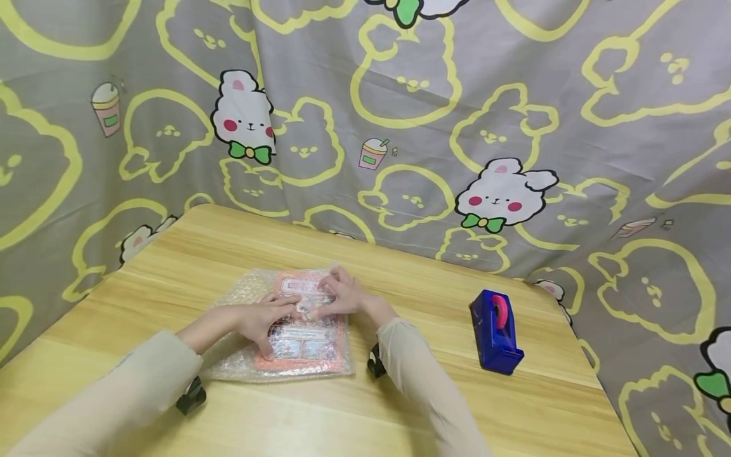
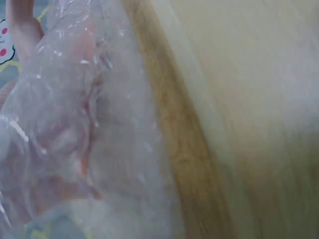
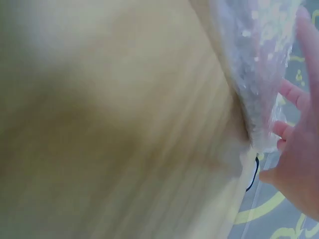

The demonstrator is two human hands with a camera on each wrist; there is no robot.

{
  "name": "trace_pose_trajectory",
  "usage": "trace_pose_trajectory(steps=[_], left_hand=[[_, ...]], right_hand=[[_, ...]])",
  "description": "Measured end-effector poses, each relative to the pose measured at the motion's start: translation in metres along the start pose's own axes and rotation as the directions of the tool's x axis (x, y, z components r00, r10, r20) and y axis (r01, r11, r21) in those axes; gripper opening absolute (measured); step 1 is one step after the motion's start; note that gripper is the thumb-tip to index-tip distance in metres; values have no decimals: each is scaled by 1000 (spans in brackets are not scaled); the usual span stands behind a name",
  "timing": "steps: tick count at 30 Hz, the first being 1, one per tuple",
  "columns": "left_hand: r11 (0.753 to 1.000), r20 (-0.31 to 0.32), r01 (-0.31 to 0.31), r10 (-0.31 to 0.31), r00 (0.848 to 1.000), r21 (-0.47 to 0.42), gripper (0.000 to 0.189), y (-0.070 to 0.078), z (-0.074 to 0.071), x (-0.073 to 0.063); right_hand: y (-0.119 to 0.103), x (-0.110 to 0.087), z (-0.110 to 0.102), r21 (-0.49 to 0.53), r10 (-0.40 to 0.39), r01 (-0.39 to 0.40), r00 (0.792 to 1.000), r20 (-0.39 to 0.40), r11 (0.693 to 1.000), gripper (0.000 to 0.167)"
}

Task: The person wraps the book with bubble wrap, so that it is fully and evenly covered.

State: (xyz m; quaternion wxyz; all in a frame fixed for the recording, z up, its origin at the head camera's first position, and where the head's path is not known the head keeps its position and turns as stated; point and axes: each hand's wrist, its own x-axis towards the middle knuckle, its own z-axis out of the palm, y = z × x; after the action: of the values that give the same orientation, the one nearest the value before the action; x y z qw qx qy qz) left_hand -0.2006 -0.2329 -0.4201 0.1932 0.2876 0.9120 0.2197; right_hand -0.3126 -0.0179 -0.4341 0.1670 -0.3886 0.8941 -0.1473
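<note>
A flat, pink-orange printed item [image 1: 308, 349] with picture panels lies on the table inside clear bubble wrap [image 1: 231, 298]; its exact kind cannot be told. My left hand [image 1: 257, 320] rests on top of the wrap with its fingers spread. Near the far right corner of the package, my right hand [image 1: 345, 295] touches the wrap with slightly bent fingers. The wrap [image 2: 119, 124] covers much of the left wrist view, blurring what lies behind it. In the right wrist view, the fingers of the right hand [image 3: 299, 164] lie along the wrap's edge [image 3: 249, 64].
To the right on the wooden table [image 1: 422, 393] stands a blue tape dispenser [image 1: 493, 349] with a pink roll core [image 1: 500, 311]. A grey curtain [image 1: 320, 70] with cartoon prints hangs around the table's back and sides.
</note>
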Motion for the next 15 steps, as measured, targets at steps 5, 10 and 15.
trace_pose_trajectory(steps=[5, 10, 15], left_hand=[[1000, -5, -8, 8, 1000, -12, 84, 0, 3, 0], [1000, -13, -4, 4, 1000, -4, 84, 1, 3, -1], [1000, -24, -4, 4, 1000, -3, 81, 0, 0, -1]], right_hand=[[2, 9, 2, 29, 49, -49, 999, -14, 998, 64], [3, 16, 4, -58, 70, -67, 997, 37, 996, 94], [2, 21, 4, -132, 97, -88, 993, 63, 987, 94]])
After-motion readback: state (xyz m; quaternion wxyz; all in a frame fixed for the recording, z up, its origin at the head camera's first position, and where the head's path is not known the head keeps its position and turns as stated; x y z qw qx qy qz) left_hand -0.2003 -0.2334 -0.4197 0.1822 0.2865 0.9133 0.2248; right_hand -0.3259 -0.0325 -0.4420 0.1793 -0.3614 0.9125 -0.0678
